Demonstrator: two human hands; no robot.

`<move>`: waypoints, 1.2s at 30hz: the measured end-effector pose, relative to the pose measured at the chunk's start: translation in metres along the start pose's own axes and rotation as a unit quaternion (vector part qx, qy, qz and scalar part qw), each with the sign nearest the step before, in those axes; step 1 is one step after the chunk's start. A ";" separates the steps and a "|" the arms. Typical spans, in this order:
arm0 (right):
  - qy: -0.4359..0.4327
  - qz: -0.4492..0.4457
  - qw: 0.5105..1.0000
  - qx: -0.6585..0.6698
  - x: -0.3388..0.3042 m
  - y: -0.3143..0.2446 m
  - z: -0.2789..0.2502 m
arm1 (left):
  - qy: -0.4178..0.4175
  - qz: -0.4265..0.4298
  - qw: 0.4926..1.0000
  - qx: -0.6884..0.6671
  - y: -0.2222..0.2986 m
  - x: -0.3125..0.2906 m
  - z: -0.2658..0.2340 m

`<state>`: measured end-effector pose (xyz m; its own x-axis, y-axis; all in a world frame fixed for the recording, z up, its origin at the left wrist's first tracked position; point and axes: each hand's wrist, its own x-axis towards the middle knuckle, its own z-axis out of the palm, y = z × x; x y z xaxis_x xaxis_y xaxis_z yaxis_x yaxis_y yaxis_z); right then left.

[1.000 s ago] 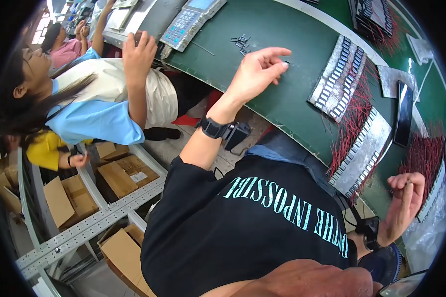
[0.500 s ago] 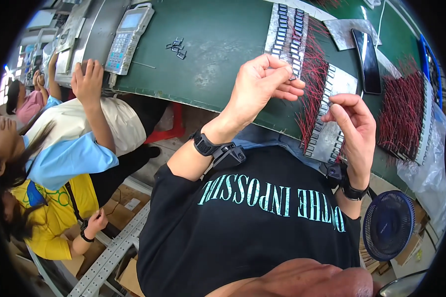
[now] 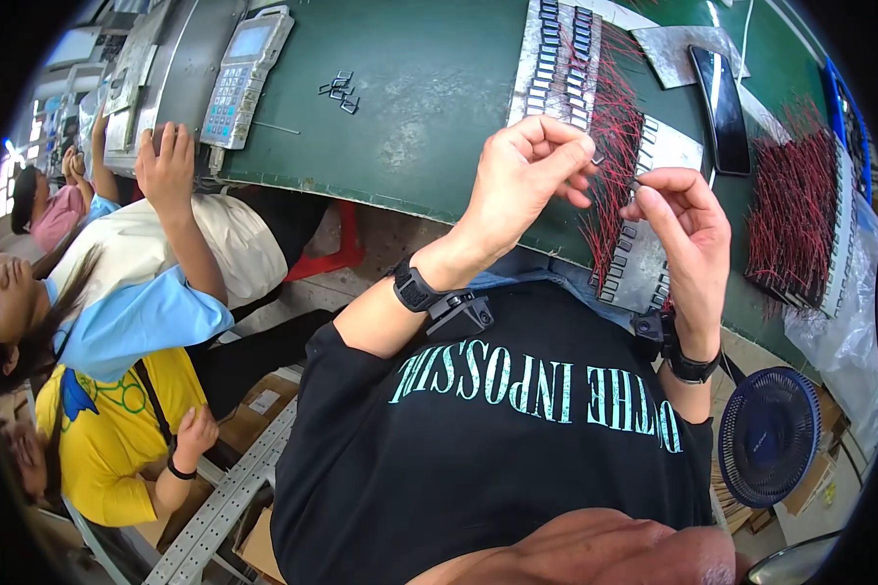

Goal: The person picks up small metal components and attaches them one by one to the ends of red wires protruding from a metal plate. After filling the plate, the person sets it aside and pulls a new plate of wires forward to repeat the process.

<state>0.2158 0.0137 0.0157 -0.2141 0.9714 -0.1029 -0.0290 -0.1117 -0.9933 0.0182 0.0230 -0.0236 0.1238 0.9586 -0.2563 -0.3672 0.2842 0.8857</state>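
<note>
My left hand (image 3: 535,174) is closed in a pinch, with a small black frame-like piece (image 3: 598,160) showing at its fingertips. Facing it, my right hand (image 3: 685,219) pinches a small dark part (image 3: 634,183) between thumb and forefinger; its exact kind is too small to make out. The hands are apart, above red wires (image 3: 610,161). Under the right hand lies a metal plate (image 3: 668,151) with a row of small black rectangular parts. Beyond the left hand, another metal plate (image 3: 527,58) carries two such rows, wired in red. Several loose black frames (image 3: 341,91) lie farther left.
A phone (image 3: 720,112) rests on a bare metal sheet (image 3: 658,54). To the right stands a dense stack of red-wired parts (image 3: 795,219), near clear plastic (image 3: 839,341). A keypad device (image 3: 247,83) sits at the left, by a co-worker's hand (image 3: 166,171). A blue fan (image 3: 771,437) is low right.
My hands have come closer together, the left shifting right and the right slightly left and up. The small dark part at my right fingertips shows more clearly now.
</note>
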 end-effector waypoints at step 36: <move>0.048 -0.026 0.992 -0.111 0.010 0.022 -0.004 | -0.027 -0.004 0.997 -0.069 -0.018 -0.005 0.033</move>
<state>0.2168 0.0214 -0.0070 -0.1226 0.9914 -0.0454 0.1798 -0.0228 -0.9834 0.0548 0.0125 -0.0249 0.1748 0.9554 -0.2382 -0.4898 0.2942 0.8207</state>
